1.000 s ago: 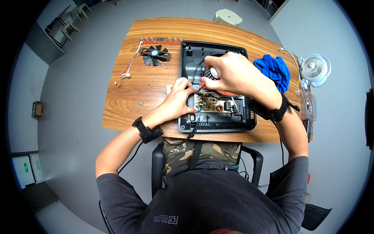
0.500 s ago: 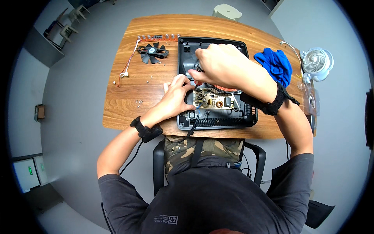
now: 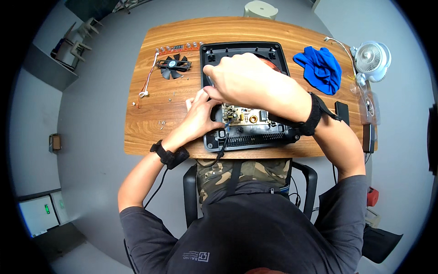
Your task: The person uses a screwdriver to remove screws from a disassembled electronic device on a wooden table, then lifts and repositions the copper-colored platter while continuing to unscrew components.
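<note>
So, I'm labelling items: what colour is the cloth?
The cloth is bright blue; the head view shows it.

Pale print [image 3: 196,256] on dark shirt [image 3: 273,228]

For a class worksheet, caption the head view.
Left grip beside a circuit board, right grip above the open black casing.

A plain indoor room, like a small electronics workshop: on the brown wood-grain table [image 3: 153,114] lie an opened black plastic appliance housing [image 3: 262,138], its tan circuit board [image 3: 246,117] bared, and loose silver screws [image 3: 162,123]; beyond the table stands 1 round cream stool [image 3: 260,9].
</note>
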Demonstrator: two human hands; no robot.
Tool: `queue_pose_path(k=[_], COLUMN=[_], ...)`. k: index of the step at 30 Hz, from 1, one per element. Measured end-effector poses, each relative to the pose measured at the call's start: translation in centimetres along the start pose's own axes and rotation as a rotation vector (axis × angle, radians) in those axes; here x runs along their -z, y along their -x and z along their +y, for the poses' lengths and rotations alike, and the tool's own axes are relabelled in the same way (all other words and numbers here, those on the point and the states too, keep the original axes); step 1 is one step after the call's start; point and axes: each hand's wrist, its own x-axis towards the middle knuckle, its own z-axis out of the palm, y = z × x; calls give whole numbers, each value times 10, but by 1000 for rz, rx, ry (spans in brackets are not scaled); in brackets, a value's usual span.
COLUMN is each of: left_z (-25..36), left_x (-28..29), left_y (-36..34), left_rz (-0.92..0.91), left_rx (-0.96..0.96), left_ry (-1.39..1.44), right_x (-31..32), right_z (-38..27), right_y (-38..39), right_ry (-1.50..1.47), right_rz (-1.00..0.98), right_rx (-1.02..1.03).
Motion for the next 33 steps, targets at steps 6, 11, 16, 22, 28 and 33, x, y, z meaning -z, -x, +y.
queue_pose_path(k=[6, 11, 16, 22, 28, 33], left_z=[11, 11, 11, 18, 17, 13], left_x=[8, 9, 8, 12, 14, 9], left_y=[-2, -1, -1, -3, -4, 1], left_rz=[40, 13, -6, -46, -138, -63], left_rx=[13, -6, 26, 46, 153, 96], left_ry=[19, -17, -14, -39, -14, -17], right_x=[11, 1, -3, -1, -3, 8], right_z=[-3, 15, 5, 16, 4, 7], right_y=[2, 3, 0, 12, 2, 11], right_ry=[51, 106, 115, 109, 88, -90], right_rz=[-33, 108, 145, 156, 31, 51], right_rx=[-92, 56, -61, 7, -1, -12])
